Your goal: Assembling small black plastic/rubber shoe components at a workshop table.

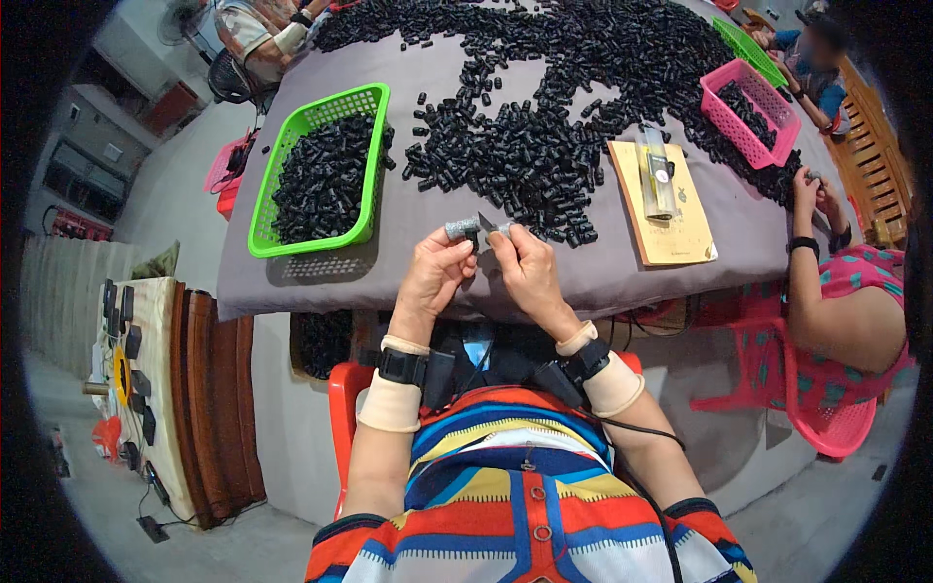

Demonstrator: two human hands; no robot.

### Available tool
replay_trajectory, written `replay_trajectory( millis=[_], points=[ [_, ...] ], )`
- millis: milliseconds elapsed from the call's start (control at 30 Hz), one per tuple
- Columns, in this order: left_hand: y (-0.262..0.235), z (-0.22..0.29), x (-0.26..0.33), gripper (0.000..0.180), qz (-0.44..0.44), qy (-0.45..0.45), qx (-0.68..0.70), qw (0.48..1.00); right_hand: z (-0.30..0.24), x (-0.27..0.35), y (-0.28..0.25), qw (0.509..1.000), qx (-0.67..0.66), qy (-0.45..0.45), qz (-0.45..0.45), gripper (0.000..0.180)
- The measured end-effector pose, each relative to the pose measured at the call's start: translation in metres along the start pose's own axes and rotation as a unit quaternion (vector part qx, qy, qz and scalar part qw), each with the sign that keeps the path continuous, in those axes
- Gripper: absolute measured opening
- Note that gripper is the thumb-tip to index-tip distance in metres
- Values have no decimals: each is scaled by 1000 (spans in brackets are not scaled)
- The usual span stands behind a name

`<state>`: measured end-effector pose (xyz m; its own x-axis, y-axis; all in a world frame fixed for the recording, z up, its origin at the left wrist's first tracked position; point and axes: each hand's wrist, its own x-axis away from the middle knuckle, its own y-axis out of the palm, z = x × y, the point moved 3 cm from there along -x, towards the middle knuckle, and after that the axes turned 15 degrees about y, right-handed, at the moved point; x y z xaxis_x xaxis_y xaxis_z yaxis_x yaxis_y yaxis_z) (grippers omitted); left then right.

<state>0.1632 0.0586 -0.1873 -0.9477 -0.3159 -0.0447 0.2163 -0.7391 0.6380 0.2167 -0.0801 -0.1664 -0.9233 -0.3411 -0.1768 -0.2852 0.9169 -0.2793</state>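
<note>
Above the near edge of the cloth, my two hands are close together. My left hand (434,280) is closed, pinching a small black cylindrical piece (473,239) between thumb and finger. Grey wrapping (460,229) covers a fingertip of that hand. My right hand (533,278) is also closed and grips a small knife, whose dark pointed blade (487,223) angles toward the black piece; its handle is hidden in my fingers. Just beyond my hands lies a heap of similar black pieces (525,160). Whether the blade touches the piece, I cannot tell.
A green basket (255,238) full of black pieces stands left. To the right, a yellow notebook (677,243) carries a clear plastic case (657,185). Pink basket (714,97) and another green basket (743,44) stand farther right. Other people sit around the table; one works close on my right.
</note>
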Motion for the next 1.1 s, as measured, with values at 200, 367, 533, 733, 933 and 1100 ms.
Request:
replay_trajectory(
  millis=[200,367,533,733,933,1100],
  points=[
    [7,98,-6,28,77,187,-264,943,4,-1,-4,1000,-3,13,-10,25],
    [-38,163,-29,29,164,353,-550,739,-1,-1,-3,1000,-12,9,-7,27],
    [25,92,-33,23,14,299,-573,763,1,-2,-8,999,-32,43,-2,27],
    [36,12,-62,28,-149,301,-634,697,9,-1,-4,994,-92,62,-13,27],
    [47,5,-70,27,-201,370,-662,620,10,-5,-7,995,-86,47,-15,26],
    [41,3,-65,27,-188,314,-679,636,8,-5,-7,995,-91,38,-19,27]
  ],
)
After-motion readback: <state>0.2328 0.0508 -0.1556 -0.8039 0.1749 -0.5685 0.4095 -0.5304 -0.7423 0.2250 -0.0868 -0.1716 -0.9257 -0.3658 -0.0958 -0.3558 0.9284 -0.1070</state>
